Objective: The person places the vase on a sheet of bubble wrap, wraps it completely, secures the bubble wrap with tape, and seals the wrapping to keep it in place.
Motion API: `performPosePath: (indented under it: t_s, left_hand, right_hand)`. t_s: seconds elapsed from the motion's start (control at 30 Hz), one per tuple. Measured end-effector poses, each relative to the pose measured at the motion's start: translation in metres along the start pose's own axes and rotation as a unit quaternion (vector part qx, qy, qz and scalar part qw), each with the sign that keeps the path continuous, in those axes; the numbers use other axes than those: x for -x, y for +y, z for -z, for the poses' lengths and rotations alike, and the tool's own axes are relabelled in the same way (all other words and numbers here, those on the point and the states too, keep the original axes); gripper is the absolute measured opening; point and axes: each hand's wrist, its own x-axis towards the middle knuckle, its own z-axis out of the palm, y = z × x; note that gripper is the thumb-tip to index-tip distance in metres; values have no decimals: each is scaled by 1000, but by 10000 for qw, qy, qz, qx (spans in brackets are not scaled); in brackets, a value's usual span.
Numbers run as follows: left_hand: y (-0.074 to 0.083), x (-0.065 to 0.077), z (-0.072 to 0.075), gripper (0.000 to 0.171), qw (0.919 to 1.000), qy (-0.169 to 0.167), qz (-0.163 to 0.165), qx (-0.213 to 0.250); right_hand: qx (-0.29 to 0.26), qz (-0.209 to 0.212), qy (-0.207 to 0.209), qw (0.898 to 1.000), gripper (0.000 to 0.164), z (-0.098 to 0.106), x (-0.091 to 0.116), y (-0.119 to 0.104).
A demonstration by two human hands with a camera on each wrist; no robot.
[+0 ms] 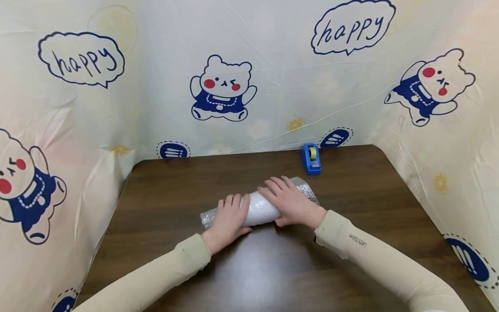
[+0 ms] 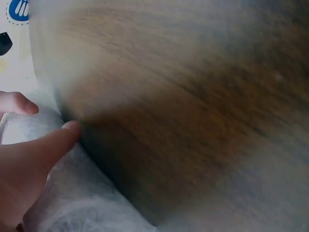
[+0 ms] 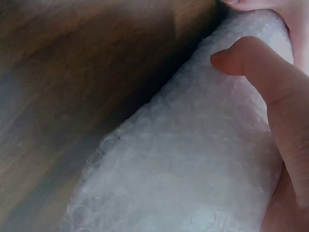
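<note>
A roll of clear bubble wrap [image 1: 262, 209], whitish in the middle, lies slantwise on the table. My left hand [image 1: 228, 220] grips its left part, fingers over the top and thumb along the near side. Farther right, my right hand [image 1: 293, 203] holds the roll the same way, with the see-through end showing past the fingers. In the left wrist view the left thumb [image 2: 36, 157] lies against the wrap. The right wrist view shows the right thumb [image 3: 270, 84] on the bubbled surface. Whatever lies inside the wrap cannot be made out.
A blue tape dispenser [image 1: 311, 160] with yellowish tape stands near the table's back edge, to the right. The dark wooden table [image 1: 175, 182] is enclosed at the back and sides by a printed cloth [image 1: 280, 95] with bears and "happy" bubbles.
</note>
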Motion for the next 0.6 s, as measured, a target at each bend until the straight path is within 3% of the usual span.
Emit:
performPosePath:
  t_s: [0.23,0.5,0.6]
  left_hand:
    - [-5,-5,1,100,9990,4,21,437]
    - [-12,-11,4,97,9975,118,16,697]
    - [-14,-12,4,96,9968,60,14,802]
  right_hand:
    - [-15,91,211,9997,99,0,9,0]
    - [405,71,1238,9915,82,-6,29,-15]
    - [430,90,1396,9892,79,-11,35,-23]
